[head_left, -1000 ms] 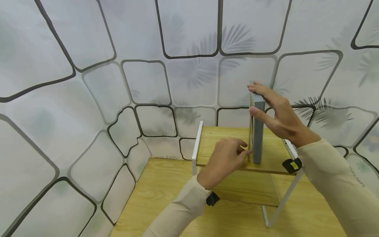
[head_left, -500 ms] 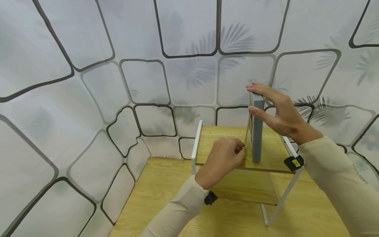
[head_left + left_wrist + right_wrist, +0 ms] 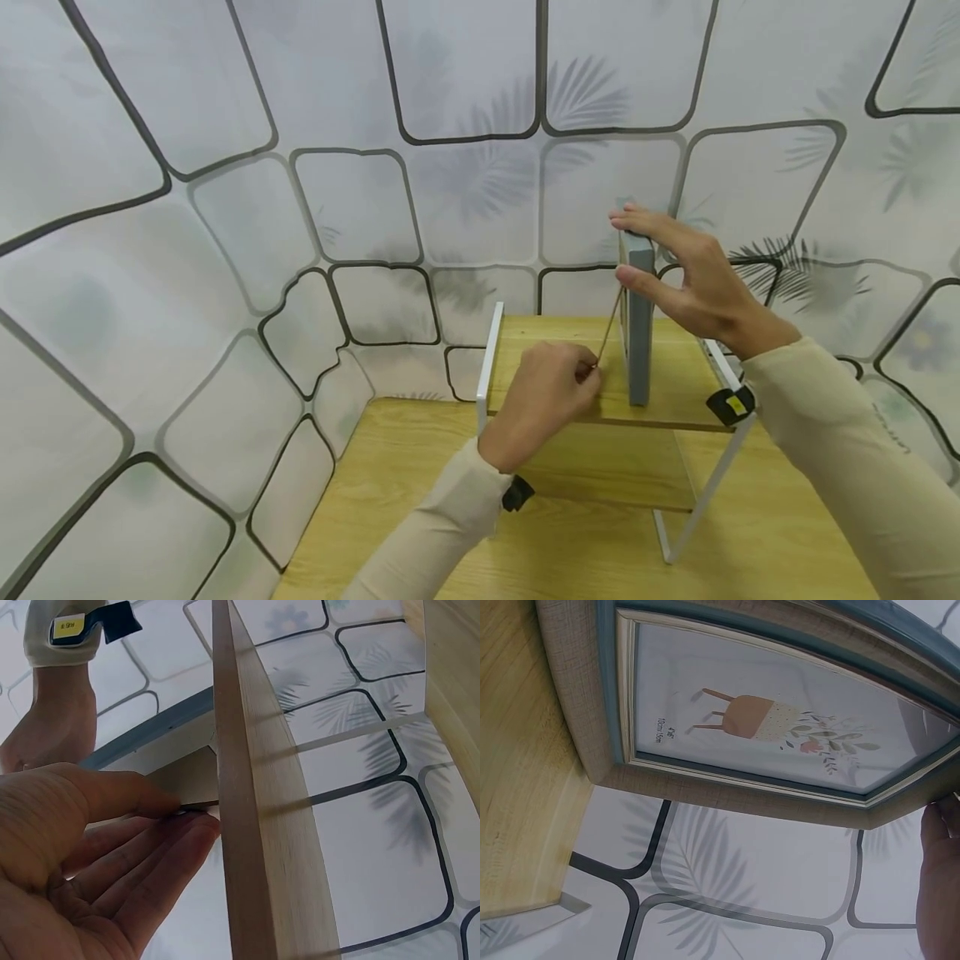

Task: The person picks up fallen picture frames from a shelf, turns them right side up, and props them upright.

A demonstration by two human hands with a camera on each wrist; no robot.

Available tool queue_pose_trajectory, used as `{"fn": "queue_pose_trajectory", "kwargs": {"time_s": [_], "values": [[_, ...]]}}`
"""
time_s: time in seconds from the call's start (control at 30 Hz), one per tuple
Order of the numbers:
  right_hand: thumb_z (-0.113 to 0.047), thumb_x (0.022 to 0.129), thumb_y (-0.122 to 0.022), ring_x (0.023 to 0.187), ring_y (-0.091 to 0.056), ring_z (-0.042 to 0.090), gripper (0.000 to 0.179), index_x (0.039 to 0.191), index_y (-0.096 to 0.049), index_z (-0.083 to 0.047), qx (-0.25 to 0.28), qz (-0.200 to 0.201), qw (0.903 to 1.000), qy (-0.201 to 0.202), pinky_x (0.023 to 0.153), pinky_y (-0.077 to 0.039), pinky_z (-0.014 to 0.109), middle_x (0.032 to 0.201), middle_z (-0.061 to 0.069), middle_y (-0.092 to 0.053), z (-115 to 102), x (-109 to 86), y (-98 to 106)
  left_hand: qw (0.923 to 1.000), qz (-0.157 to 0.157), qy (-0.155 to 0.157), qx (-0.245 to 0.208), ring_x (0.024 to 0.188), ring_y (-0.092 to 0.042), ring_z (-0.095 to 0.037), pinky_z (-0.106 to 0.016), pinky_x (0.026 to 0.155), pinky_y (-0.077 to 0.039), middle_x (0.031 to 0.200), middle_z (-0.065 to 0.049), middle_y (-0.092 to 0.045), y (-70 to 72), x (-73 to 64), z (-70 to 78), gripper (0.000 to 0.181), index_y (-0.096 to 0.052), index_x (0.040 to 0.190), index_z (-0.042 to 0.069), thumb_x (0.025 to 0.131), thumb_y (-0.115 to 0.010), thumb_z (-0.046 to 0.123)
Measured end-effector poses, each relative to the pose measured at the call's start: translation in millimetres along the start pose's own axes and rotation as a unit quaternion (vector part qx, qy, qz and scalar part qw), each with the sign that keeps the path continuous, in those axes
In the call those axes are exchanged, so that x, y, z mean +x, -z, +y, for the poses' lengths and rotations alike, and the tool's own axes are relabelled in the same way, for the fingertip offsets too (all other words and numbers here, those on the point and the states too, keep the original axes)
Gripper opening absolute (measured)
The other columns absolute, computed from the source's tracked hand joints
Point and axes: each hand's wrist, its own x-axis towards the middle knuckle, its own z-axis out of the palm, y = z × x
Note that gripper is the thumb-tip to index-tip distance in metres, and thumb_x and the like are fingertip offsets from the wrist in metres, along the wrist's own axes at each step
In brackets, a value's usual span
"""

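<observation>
A picture frame (image 3: 640, 350) with a grey-blue edge stands upright on the wooden top of a small shelf unit (image 3: 678, 375). In the right wrist view, its front (image 3: 727, 799) shows a beige and blue border around a printed card with flowers. My right hand (image 3: 697, 279) grips the frame's upper part, fingers over the top and thumb on the back side. Behind the frame, my left hand (image 3: 543, 396) pinches the lower end of its thin back stand (image 3: 611, 321). The left wrist view shows thumb and fingertips on the stand's brown panel (image 3: 184, 780).
White metal side rails (image 3: 491, 350) edge the shelf top, and a lower wooden shelf (image 3: 622, 467) lies beneath it. The unit stands on a wood-grain surface (image 3: 360, 500). Patterned wall covering (image 3: 480, 200) rises close behind and at the left.
My left hand has moved left, swinging the back stand out from the picture frame at an angle. My right hand keeps its hold at the top, and the frame stays upright.
</observation>
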Motion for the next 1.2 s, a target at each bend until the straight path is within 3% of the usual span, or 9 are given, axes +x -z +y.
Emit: {"fn": "queue_pose_trajectory", "kwargs": {"time_s": [0.17, 0.57, 0.87, 1.03, 1.2], "values": [[-0.004, 0.089, -0.072, 0.145, -0.039, 0.031, 0.055, 0.143, -0.058, -0.006, 0.004, -0.005, 1.0, 0.004, 0.119, -0.029, 0.042, 0.149, 0.012, -0.052, 0, 0.9, -1, 0.9999, -0.007, 0.013, -0.005, 0.059, -0.061, 0.003, -0.008, 0.059, -0.046, 0.076, 0.003, -0.075, 4.0, 0.3, -4.1, 0.009, -0.081, 0.085, 0.009, 0.09, -0.074, 0.011], [-0.009, 0.092, -0.07, 0.145, -0.038, 0.031, 0.053, 0.144, -0.057, -0.007, 0.004, -0.011, 0.9998, 0.014, 0.119, -0.029, 0.048, 0.149, 0.012, -0.053, 0, 3.2, -4, 0.9994, -0.01, 0.03, 0.015, 0.068, -0.068, -0.002, -0.012, 0.064, -0.051, 0.08, 0.003, -0.076, 13.3, 0.8, -13.8, 0.006, -0.082, 0.088, 0.01, 0.089, -0.076, 0.011], [-0.016, 0.095, -0.07, 0.146, -0.037, 0.032, 0.052, 0.144, -0.056, -0.008, 0.006, -0.015, 0.9998, 0.009, 0.119, -0.028, 0.048, 0.151, 0.012, -0.05, -3, 4.3, -2, 0.9994, 0.009, 0.019, 0.026, 0.07, -0.069, -0.003, -0.013, 0.066, -0.052, 0.079, 0.004, -0.076, 15.3, 3.2, -21.3, 0.006, -0.082, 0.088, 0.009, 0.087, -0.077, 0.011], [-0.012, 0.094, -0.07, 0.146, -0.037, 0.032, 0.052, 0.144, -0.056, -0.007, 0.006, -0.02, 0.9997, 0.014, 0.119, -0.028, 0.048, 0.15, 0.012, -0.051, -2, 7.4, -6, 0.9992, 0.01, 0.031, 0.023, 0.072, -0.07, -0.004, -0.014, 0.067, -0.053, 0.081, 0.003, -0.077, 17.9, 2.5, -24.5, 0.005, -0.082, 0.09, 0.008, 0.087, -0.079, 0.011], [-0.018, 0.097, -0.069, 0.146, -0.036, 0.032, 0.052, 0.145, -0.055, -0.009, 0.006, -0.028, 0.9995, 0.009, 0.118, -0.028, 0.052, 0.151, 0.012, -0.05, -2, 9.5, -11, 0.9988, 0.008, 0.045, 0.016, 0.073, -0.07, -0.004, -0.015, 0.068, -0.054, 0.082, 0.003, -0.077, 21.6, -0.2, -29.0, 0.007, -0.082, 0.091, 0.009, 0.087, -0.077, 0.01]]}}
